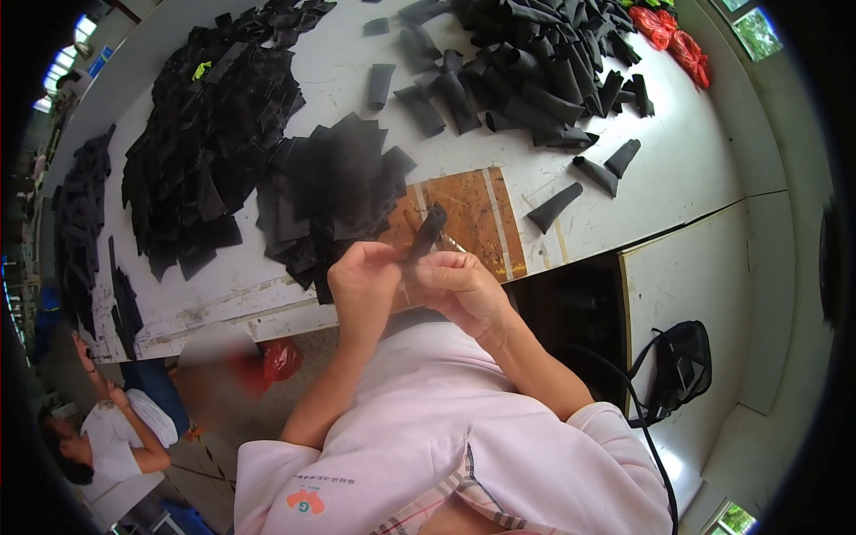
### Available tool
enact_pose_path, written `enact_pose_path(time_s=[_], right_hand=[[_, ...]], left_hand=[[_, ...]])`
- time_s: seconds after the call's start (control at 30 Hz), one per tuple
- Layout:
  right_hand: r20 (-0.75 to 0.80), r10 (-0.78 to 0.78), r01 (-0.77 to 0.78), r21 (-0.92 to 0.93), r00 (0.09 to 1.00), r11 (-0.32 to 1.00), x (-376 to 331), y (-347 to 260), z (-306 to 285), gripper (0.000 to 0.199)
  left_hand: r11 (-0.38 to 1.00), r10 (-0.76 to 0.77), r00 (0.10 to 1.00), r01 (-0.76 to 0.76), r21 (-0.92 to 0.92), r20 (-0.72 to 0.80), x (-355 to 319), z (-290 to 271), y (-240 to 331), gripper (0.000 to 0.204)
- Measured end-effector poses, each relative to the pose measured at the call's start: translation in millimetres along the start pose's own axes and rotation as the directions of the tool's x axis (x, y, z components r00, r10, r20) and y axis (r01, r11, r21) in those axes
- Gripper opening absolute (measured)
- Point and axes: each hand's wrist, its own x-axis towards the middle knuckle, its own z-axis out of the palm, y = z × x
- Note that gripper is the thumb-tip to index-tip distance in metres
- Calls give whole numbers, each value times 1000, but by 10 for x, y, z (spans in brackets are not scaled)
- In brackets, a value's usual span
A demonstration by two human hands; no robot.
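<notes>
Black, slim, tube-shaped fabric-like piece [429, 234] is btwn both hands, standing tilted, top end leaning twd 1 o'clock. R hand [465, 283]: thumb + index pinched on its lower end, grasping it. L hand [366, 278]: fingers bent inward, tips at the tube's lower L edge; blurry, can't tell if it's gripping or just touching. (Clock dirs. taken from the hands.)

Just past them, 1 o'clock: brown, scuffed, flat board [464, 201] w/ pale tape strips, on a white-topped, marked worktable [687, 165]. 11 o'clock, v. near: loose heap of flat black sheet pieces [325, 174]; 10 o'clock, farther: bigger black pile [209, 134] w/ small neon-yellow scrap [201, 70] on it. 9 o'clock, far: long black stack [78, 223]. 1 o'clock, farther: big mound of rolled black tubes [544, 85]; 2 o'clock: 3 loose black tubes [555, 208], apart from the mound. Beyond, approx. 1–2 o'clock: shiny red plastic bags [687, 58].

4 o'clock: black strapped bag [687, 361]. 8 o'clock, low: co-worker in white top [134, 437].

Writing: pale-pink collared shirt [419, 392] has, approx. 7 o'clock, an orange-red chest logo [307, 504] w/ green mark + row of tiny dark print [324, 479] nearby.
</notes>
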Motion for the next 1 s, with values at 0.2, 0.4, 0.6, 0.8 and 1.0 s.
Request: enact_pose_path(time_s=[0.2,0.4,0.6,0.8,1.0], right_hand=[[160,-101,123,-131,982,984,25,-36,2,16],[88,-253,266,-190,963,945,22,-89,-60,21],[242,-418,470,-220,875,855,-84,-259,84,12],[494,-699,734,-676,517,65,-168,-352,344,6],[454,-648,690,-707,611,155,-246,-505,624,14]], left_hand=[[924,311,944,-273,268,-108,-34,116,-35,11],[879,-119,918,274,-389,379,-16,18,222,20],[962,83,935,14,-272,344,-154,149,482,38],[950,313,949,-313,-9,34,-188,190,424,17],[790,148,953,47,-611,265,-139,42,787,13]])
